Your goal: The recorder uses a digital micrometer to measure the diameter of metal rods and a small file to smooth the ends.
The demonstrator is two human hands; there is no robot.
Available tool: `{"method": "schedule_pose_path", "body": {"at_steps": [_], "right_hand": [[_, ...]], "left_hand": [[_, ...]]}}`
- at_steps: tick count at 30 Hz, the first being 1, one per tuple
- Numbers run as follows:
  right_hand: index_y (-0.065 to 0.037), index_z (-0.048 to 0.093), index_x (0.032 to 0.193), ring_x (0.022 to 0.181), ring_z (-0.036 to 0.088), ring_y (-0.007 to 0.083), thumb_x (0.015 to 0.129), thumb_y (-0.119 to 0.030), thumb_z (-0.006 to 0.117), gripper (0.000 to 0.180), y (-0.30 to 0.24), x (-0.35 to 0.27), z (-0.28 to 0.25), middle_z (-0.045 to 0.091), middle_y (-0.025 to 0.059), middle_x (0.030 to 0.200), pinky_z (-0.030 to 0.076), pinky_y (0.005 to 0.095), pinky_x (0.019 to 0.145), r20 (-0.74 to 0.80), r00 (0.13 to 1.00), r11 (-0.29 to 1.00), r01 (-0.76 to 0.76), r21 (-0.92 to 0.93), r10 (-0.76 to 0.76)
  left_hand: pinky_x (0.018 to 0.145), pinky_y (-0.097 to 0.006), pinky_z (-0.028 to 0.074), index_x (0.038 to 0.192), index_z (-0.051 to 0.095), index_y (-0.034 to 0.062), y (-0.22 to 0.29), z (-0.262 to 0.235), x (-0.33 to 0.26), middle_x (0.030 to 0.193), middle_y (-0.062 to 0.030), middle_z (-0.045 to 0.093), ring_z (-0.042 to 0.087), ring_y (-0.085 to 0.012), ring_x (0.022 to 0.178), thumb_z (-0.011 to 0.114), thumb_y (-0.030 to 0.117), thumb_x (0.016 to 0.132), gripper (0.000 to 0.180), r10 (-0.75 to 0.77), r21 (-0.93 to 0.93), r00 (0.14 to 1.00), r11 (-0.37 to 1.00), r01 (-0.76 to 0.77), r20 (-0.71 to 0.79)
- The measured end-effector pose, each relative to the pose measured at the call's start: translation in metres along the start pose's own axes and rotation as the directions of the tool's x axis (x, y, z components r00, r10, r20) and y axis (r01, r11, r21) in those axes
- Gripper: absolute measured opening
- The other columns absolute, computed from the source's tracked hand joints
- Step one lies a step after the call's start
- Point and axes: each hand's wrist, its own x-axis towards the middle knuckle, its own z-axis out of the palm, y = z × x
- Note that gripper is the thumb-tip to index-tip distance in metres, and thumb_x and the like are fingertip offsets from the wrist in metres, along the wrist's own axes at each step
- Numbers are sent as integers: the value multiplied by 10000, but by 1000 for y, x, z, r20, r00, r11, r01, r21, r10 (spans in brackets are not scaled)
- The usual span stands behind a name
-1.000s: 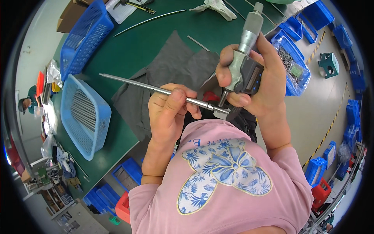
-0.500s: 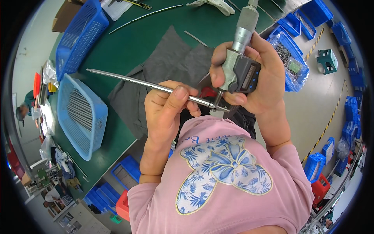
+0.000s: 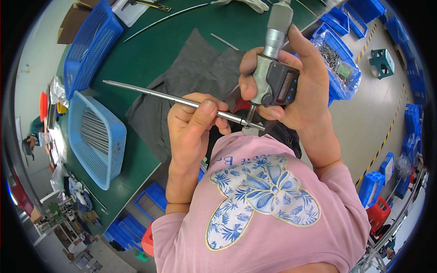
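My left hand (image 3: 191, 125) pinches a thin shiny metal rod (image 3: 150, 92) between thumb and fingers. The rod slants from upper left down to lower right. In my right hand (image 3: 307, 86) is a digital micrometer (image 3: 263, 79), its silver thimble pointing up and its dark display box facing me. The rod's right end lies at the micrometer's lower end, beside the spindle. Whether the jaws touch the rod all round I cannot tell. Dark grey cloth (image 3: 182, 68) lies on the table beyond my left hand.
On the green table (image 3: 141, 50), a light blue basket (image 3: 116, 150) holds several rods, with a darker blue basket (image 3: 75, 68) behind it. A longer rod (image 3: 164, 20) and a white glove (image 3: 246, 3) lie farther back. At right stands a blue bin (image 3: 348, 59) of small metal parts.
The micrometer and my right hand have shifted slightly left in view. The rod's right end has come a little left and up with them. Both hands keep their hold.
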Motion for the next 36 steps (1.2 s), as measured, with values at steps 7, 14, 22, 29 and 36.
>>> {"method": "schedule_pose_path", "body": {"at_steps": [7,14,22,29,36], "right_hand": [[92,588,907,398,507,186,846,-597,383,721,6,1,5,616,223,716,385,227,328,-96,995,996,4,-94,-13],[78,609,857,366,480,155,822,-595,446,693,9,1,7,614,174,652,373,221,338,-88,996,995,9,-94,-18],[96,576,934,385,483,175,922,-508,290,668,7,-1,9,606,234,716,383,221,315,-81,995,994,45,-101,-53],[95,570,946,396,494,189,913,-528,292,682,8,-1,6,607,243,728,400,227,315,-51,999,1000,8,4,-8],[63,604,850,386,508,146,831,-546,499,618,14,-2,3,631,175,685,384,211,344,-42,998,999,43,11,-43]], "left_hand": [[536,-251,483,861,576,-55,-3,-6,-3,657,-98,585,572,-154,554,555,153,894,211,18,-35,999,999,-19,-26],[525,-250,481,868,579,-54,-2,-8,-4,667,-102,578,559,-145,554,546,145,894,204,32,-39,999,999,-33,-29],[530,-246,479,863,578,-61,3,-8,-4,667,-104,575,565,-151,547,540,149,894,215,34,-55,999,998,-33,8],[532,-240,478,847,575,-63,3,-5,-4,681,-105,563,561,-144,541,525,150,902,226,40,-60,999,998,-38,35],[518,-239,474,844,572,-58,2,-5,-5,665,-100,547,546,-139,548,532,163,897,231,31,-62,999,998,-28,37]]}}
